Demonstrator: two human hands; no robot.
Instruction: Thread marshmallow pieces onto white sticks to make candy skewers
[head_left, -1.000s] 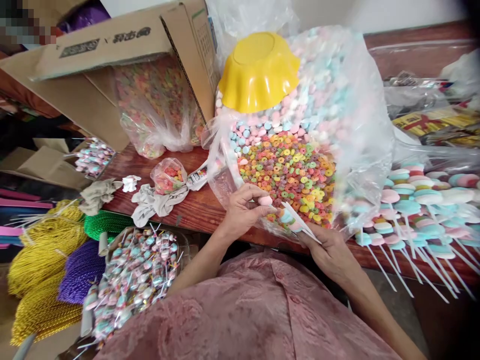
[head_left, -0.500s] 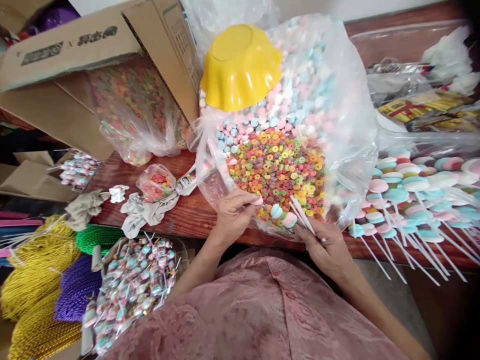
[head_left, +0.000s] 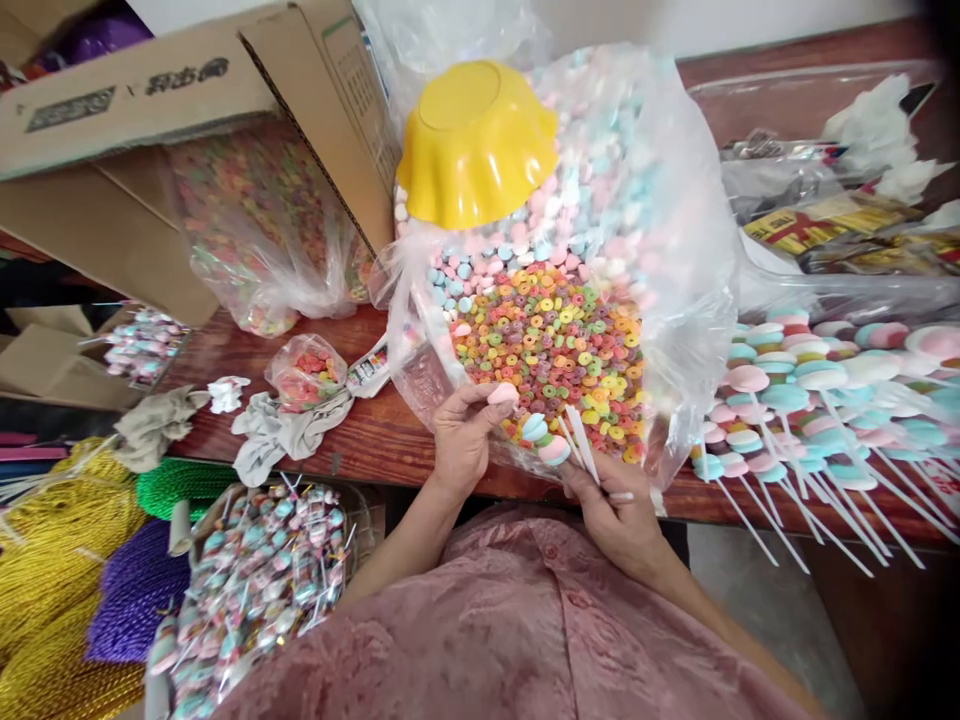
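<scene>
Between the thumb and fingertips of my left hand [head_left: 463,440], a pink marshmallow [head_left: 502,395] is pinched. My right hand [head_left: 621,515] is closed around several white sticks [head_left: 580,440]. One stick in it carries a candy skewer [head_left: 553,450] with blue and pink marshmallow pieces and a green-yellow layer between. Its tip points toward my left hand, a small gap away. Both hands hover over the near edge of a pile of colourful gummy rings [head_left: 551,335], which lies in front of pink, blue and white marshmallows [head_left: 487,262] on a clear plastic bag [head_left: 694,270].
A yellow bowl [head_left: 480,150] rests upside down on the marshmallows. Finished skewers [head_left: 787,400] lie at the right edge of the wooden table [head_left: 360,440]. At left stand a cardboard box [head_left: 330,90], a small gummy bag [head_left: 307,372] and a bin of wrapped skewers [head_left: 262,570].
The right hand has shifted left with the sticks and skewer, nearer the left hand. More of the pink marshmallow now shows in my left fingers. The view has shifted slightly.
</scene>
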